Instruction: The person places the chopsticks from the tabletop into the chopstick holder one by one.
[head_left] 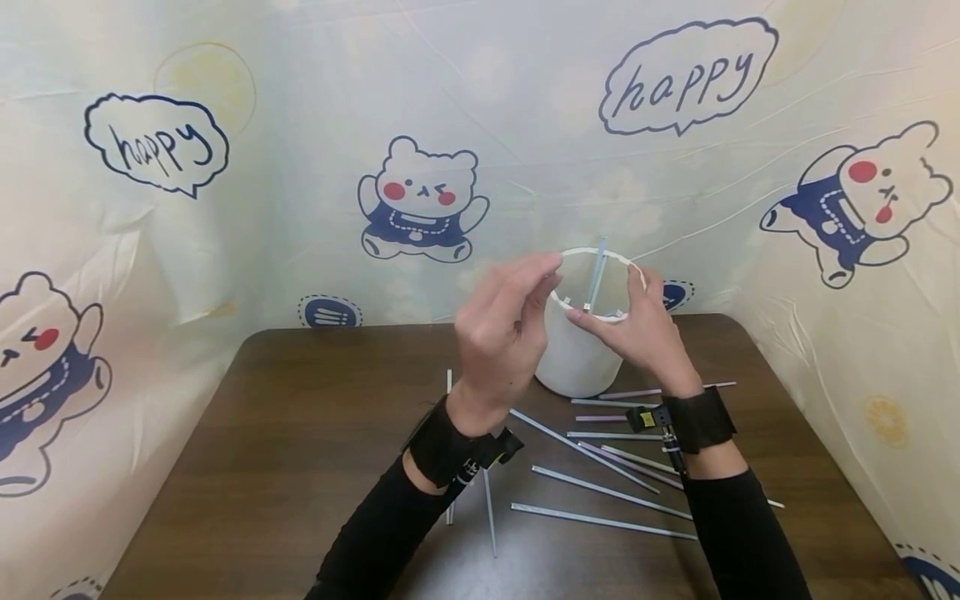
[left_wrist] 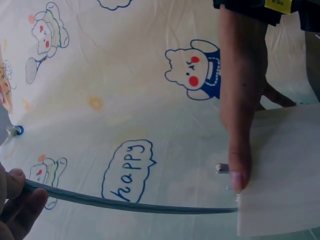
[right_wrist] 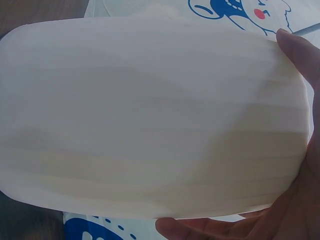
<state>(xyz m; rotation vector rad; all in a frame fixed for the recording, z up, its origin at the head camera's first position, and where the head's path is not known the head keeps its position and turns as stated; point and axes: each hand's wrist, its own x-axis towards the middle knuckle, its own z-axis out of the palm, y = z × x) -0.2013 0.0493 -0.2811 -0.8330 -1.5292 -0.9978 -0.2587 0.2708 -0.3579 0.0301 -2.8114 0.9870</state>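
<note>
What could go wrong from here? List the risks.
The long stick might slip, since the left hand only pinches it. The white container might tip if the right hand, holding it near the rim, jerks sideways. Loose sticks lying on the table could get knocked about, because the right sleeve reaches across them in the head view.

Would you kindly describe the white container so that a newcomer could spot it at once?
At the far side of the brown table, the right hand grips a white container near its top. Wide, round and open-topped, it looks nothing like the thin sticks scattered nearby.
</note>
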